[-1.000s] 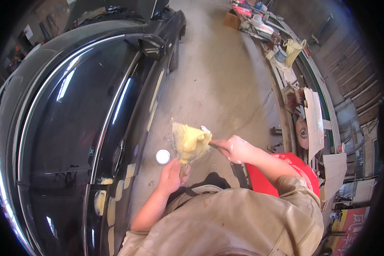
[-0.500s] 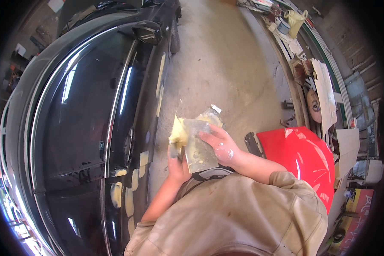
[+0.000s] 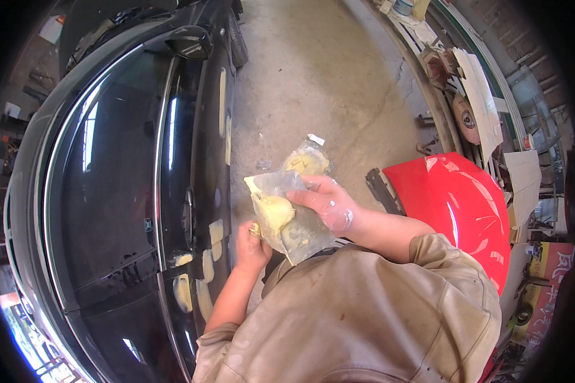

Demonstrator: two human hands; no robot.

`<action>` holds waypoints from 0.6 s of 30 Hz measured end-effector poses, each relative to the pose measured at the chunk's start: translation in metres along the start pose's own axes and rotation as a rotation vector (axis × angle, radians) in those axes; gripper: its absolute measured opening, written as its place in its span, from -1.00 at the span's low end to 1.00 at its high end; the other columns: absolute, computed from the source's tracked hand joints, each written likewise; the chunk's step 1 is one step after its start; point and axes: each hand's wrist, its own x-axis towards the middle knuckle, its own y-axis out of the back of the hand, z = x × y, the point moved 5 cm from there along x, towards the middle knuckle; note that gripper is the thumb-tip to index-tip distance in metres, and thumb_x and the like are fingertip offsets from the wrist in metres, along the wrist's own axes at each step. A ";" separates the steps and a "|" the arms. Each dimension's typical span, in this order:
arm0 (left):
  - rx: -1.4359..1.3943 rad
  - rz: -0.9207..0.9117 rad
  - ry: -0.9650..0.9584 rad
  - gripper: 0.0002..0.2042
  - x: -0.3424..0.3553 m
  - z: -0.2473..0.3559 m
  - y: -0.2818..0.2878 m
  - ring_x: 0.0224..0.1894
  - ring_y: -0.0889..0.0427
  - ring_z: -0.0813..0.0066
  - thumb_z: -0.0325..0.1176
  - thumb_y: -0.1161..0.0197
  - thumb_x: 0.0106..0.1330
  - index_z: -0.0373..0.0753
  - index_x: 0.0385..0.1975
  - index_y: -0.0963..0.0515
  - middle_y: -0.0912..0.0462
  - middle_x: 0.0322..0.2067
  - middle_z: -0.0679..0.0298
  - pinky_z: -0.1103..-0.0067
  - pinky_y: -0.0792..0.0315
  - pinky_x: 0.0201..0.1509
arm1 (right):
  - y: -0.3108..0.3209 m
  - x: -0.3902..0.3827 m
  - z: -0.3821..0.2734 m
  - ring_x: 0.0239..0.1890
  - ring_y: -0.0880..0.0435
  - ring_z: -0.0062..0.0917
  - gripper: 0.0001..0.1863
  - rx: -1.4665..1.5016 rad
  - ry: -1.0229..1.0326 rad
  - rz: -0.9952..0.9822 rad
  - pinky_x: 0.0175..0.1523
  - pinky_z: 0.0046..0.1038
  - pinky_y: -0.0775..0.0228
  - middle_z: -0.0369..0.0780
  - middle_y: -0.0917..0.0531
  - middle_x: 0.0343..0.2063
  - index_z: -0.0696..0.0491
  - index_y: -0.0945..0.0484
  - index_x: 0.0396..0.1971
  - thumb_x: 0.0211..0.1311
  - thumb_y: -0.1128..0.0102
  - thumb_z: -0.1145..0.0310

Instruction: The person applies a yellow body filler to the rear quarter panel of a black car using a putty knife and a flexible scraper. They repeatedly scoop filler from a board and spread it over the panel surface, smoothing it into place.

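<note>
Our right hand [image 3: 329,204] clamps the putty-smeared board [image 3: 287,214] flat while our left hand [image 3: 252,246], at seven o'clock, grips a tool, scooping filler.

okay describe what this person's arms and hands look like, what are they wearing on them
Both forearms are bare below short, loose sleeves of a tan work shirt marked with small dark specks. No gloves, watch or rings show. The right hand is smeared with a pale, whitish film across knuckles and fingers. The left hand looks cleaner.
</note>
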 end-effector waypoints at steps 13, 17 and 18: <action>-0.367 -0.083 0.396 -0.62 -0.007 -0.015 0.030 -0.37 -0.56 0.30 -0.32 -0.13 0.51 -0.22 0.26 -0.32 -0.52 -0.30 0.09 0.40 -0.49 -0.31 | 0.011 -0.009 -0.063 0.08 -0.65 -0.55 -0.65 0.097 0.285 0.032 0.15 -0.40 -0.54 -0.26 -0.68 0.03 0.12 -0.49 0.22 0.53 -0.12 0.35; -1.296 -0.119 0.767 -0.61 -0.007 0.007 0.038 -0.59 -0.40 0.57 -0.08 0.00 0.61 -0.25 0.19 -0.30 -0.46 -0.46 0.25 0.65 -0.31 -0.55 | 0.031 -0.013 -0.072 -0.06 -0.65 -0.63 -0.62 -0.178 0.295 0.172 0.04 -0.50 -0.54 -0.31 -0.67 -0.04 0.09 -0.47 0.26 0.56 -0.09 0.29; -1.356 -0.195 0.728 -0.63 -0.003 0.019 0.042 -0.59 -0.39 0.58 -0.09 0.02 0.62 -0.27 0.17 -0.32 -0.46 -0.48 0.26 0.65 -0.31 -0.55 | 0.029 -0.017 -0.073 -0.09 -0.64 -0.64 -0.62 -0.235 0.379 0.113 0.00 -0.53 -0.53 -0.32 -0.66 -0.05 0.09 -0.47 0.26 0.56 -0.08 0.29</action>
